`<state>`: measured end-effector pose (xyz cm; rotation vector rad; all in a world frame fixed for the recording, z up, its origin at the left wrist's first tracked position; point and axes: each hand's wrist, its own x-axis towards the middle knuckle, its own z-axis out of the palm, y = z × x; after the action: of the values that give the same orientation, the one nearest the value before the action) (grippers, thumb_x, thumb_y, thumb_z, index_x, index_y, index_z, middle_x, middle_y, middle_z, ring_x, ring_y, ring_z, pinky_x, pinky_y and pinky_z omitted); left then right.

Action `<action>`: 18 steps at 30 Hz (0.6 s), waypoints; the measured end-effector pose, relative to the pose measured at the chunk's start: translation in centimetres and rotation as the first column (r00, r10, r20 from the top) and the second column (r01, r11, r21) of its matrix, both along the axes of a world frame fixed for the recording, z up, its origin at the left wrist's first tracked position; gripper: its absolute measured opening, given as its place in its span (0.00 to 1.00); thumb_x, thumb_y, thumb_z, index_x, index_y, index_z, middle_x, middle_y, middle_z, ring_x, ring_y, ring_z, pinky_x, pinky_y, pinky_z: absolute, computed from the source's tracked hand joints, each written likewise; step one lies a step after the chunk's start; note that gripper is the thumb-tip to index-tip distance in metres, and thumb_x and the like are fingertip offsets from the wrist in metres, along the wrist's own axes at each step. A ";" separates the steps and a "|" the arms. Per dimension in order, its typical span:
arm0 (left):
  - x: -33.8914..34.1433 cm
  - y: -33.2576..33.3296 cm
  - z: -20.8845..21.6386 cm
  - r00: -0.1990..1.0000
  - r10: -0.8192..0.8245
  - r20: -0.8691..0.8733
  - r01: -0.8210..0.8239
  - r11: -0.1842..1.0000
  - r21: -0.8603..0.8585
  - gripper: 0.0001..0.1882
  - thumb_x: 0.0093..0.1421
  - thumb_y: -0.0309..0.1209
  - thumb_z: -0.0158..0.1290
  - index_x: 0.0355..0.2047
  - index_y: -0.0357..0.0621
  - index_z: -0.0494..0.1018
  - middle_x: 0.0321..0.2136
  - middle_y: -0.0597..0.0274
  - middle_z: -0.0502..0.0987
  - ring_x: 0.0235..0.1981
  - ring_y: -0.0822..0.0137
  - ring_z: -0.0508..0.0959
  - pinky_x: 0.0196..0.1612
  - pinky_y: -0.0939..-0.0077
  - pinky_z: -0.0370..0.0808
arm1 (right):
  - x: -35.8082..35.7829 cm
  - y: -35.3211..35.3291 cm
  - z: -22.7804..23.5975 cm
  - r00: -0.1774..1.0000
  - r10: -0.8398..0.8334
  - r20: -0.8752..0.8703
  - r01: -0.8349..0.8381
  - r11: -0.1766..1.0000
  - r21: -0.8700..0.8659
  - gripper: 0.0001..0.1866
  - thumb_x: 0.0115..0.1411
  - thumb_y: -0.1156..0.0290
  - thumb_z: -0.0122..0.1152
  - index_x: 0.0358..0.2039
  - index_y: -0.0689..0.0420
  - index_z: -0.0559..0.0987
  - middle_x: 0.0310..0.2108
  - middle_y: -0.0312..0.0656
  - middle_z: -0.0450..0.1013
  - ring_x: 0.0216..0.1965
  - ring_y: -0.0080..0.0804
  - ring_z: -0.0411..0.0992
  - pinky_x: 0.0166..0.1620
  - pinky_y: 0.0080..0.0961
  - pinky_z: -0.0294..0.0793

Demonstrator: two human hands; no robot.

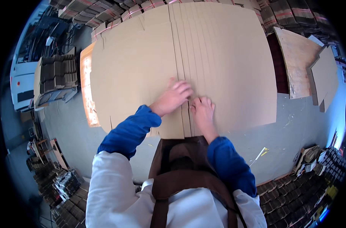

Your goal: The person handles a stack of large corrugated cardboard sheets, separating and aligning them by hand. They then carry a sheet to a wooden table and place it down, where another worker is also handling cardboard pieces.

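A large brown cardboard sheet (233, 68) lies flat in front of me. Lengthwise creases and overlapping straight edges run down its middle. Over these edges is my left hand (173, 95), slightly blurred, with its fingers spread forward and its thumb raised. Just right of it, my right hand (204, 111) rests on the creased strip, fingers bent with the tips on the board and the thumb apart. Nothing shows in either hand. The undersides of the fingers are hidden.
Wooden boards show at the left (88, 87) and right (298, 57), the right one beside loose cardboard pieces (324, 74). Stacked folded cardboard (59, 72) stands at left. Tied bundles (100, 15) line the back; more stacks (286, 201) lie lower right. Yellow scrap (262, 152) lies on the floor.
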<state>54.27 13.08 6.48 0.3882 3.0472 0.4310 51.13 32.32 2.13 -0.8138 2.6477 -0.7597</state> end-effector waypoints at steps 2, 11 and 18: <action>2.9 2.0 0.7 0.976 0.206 0.074 -0.203 0.978 -0.046 0.33 0.53 0.41 0.64 0.58 0.52 0.67 0.59 0.61 0.64 0.64 0.55 0.61 0.66 0.48 0.58 | -0.2 0.2 -0.6 0.997 0.013 -0.074 -0.012 1.000 0.002 0.11 0.52 0.67 0.67 0.35 0.50 0.77 0.39 0.40 0.69 0.46 0.41 0.67 0.48 0.43 0.63; 5.7 3.6 -0.8 0.885 0.339 0.320 -0.316 0.941 -0.123 0.48 0.48 0.40 0.68 0.66 0.47 0.57 0.69 0.52 0.52 0.70 0.48 0.51 0.67 0.52 0.60 | 0.2 9.7 2.2 0.982 -0.090 0.164 0.133 0.952 -0.277 0.13 0.58 0.62 0.65 0.41 0.53 0.79 0.43 0.45 0.75 0.49 0.46 0.71 0.51 0.41 0.71; 5.0 4.5 0.0 0.880 0.306 0.364 -0.264 0.951 -0.163 0.51 0.47 0.41 0.69 0.68 0.44 0.54 0.70 0.45 0.48 0.71 0.44 0.48 0.70 0.58 0.55 | 8.3 30.0 -4.4 0.865 -0.368 0.342 0.434 0.890 -0.138 0.14 0.59 0.64 0.64 0.40 0.58 0.77 0.39 0.50 0.76 0.42 0.47 0.76 0.45 0.39 0.75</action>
<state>59.31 17.57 6.49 -0.1452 2.7218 0.3043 59.42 62.28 -2.24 -0.1468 2.4976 -1.1819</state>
